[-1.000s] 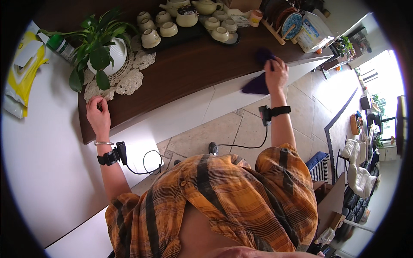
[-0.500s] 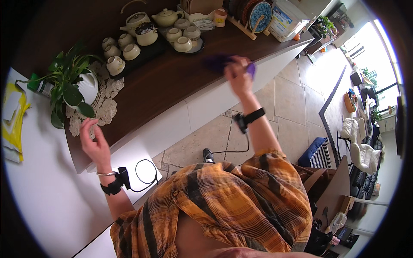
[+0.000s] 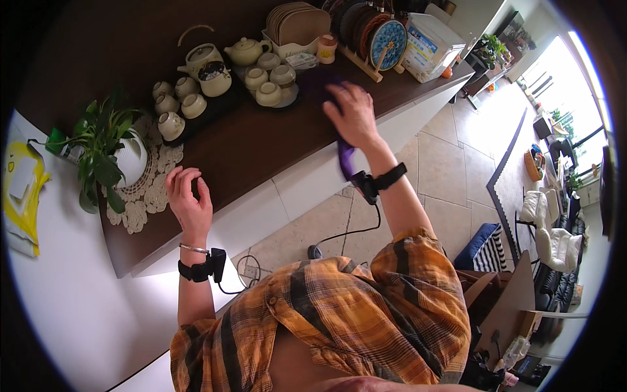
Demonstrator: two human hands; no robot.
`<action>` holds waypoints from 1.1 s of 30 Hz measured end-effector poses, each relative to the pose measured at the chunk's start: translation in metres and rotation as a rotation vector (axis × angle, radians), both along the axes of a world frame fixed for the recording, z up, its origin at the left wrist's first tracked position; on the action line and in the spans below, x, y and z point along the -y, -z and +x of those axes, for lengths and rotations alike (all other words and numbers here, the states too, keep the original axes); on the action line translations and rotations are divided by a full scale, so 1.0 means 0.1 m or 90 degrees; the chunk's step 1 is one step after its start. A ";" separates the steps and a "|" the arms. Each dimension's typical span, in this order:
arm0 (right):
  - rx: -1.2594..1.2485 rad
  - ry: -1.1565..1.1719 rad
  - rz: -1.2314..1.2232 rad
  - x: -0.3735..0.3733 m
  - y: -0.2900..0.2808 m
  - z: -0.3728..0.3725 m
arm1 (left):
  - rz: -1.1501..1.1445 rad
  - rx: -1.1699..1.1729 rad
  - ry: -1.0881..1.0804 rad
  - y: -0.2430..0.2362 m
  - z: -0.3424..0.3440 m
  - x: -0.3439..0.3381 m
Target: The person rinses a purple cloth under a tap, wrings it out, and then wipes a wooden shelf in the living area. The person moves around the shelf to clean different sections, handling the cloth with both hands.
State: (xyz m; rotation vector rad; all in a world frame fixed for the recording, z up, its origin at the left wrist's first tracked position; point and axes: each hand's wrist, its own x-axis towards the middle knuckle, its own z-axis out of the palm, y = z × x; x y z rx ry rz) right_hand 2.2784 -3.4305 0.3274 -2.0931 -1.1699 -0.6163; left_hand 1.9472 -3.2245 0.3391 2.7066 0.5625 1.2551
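My right hand presses a purple cloth flat on the dark wooden counter, close to the round tray of cream cups; part of the cloth hangs under my wrist. My left hand rests with curled fingers on the counter's front edge, holding nothing, just right of the white lace doily under the potted plant.
A dark tray with a teapot and several cups sits at the back. A plate rack, stacked plates and a white box stand to the right. A yellow bag lies far left. Tiled floor and a cable lie below the counter.
My right hand slid the purple cloth leftward along the counter toward the cup tray. The left hand stayed on the counter edge while my view shifted.
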 end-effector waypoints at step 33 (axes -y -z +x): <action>-0.320 0.464 0.321 1.45 0.70 1.94 | 0.005 -0.045 -0.066 0.11 0.02 0.01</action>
